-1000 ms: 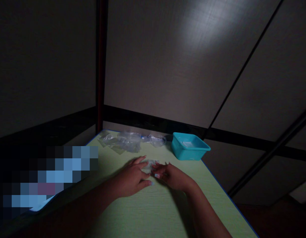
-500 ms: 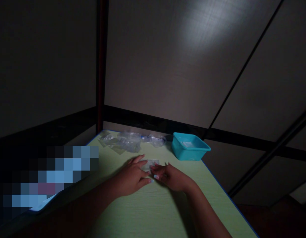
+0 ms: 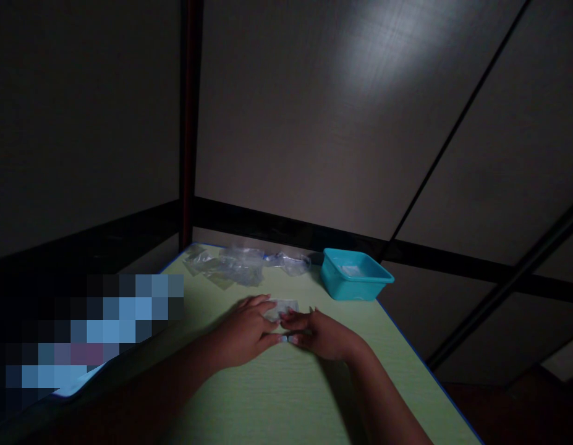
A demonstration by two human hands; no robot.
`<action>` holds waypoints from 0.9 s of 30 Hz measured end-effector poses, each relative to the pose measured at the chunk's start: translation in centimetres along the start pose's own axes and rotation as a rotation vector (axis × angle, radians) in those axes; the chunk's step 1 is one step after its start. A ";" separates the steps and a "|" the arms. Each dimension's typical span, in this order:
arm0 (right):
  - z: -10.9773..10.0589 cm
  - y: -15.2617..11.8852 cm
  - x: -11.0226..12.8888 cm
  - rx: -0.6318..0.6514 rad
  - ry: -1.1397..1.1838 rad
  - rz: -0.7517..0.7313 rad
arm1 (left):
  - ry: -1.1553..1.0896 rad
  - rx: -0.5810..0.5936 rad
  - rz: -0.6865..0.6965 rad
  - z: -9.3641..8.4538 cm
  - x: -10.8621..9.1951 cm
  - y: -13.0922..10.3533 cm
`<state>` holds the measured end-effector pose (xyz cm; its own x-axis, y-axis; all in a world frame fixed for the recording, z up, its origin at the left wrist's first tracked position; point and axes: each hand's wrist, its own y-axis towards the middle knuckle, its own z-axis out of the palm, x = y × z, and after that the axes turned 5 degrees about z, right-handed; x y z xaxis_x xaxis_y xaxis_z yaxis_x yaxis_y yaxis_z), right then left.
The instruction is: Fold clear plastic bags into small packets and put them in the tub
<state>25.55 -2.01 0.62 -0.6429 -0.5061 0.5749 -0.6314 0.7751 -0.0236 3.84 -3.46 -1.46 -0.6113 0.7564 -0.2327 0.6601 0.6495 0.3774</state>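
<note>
A small clear plastic bag (image 3: 286, 306) lies flat on the pale green table (image 3: 267, 395), partly covered by my fingers. My left hand (image 3: 249, 330) rests over its left side, fingers stretched out and apart. From the right, my right hand (image 3: 321, 330) touches the bag's near right part with slightly bent fingers, its thumb held apart from them. The tips of both thumbs meet or nearly meet just in front of the bag. Whether any fingertip pinches the film cannot be made out in the dim light.
Several crumpled clear plastic bags (image 3: 240, 262) lie along the table's far edge. A turquoise plastic basin (image 3: 355, 290) stands at the far right edge, with something whitish inside. Dark panelled walls (image 3: 290, 123) rise behind the table. A blurred-out patch covers the lower left.
My thumbs have come closer together, and my right hand has shifted very slightly toward me. The bag and the other things stay in place.
</note>
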 end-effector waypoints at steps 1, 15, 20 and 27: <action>0.0 0.0 0.0 -0.001 0.000 0.003 | 0.001 0.004 -0.001 0.0 0.0 0.0; -0.3 -0.1 0.6 0.000 -0.069 0.033 | 0.026 0.012 -0.013 0.3 0.4 -0.1; -0.1 0.1 -0.1 0.053 -0.100 -0.008 | 0.032 -0.004 -0.014 0.4 0.4 -0.1; -0.5 -0.1 0.8 0.059 -0.145 0.017 | 0.002 -0.109 0.039 -1.0 -0.9 0.4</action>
<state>25.34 -2.31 1.42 -0.7066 -0.5461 0.4500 -0.6419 0.7623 -0.0828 4.21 -3.99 -0.27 -0.5872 0.7805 -0.2145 0.6318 0.6076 0.4814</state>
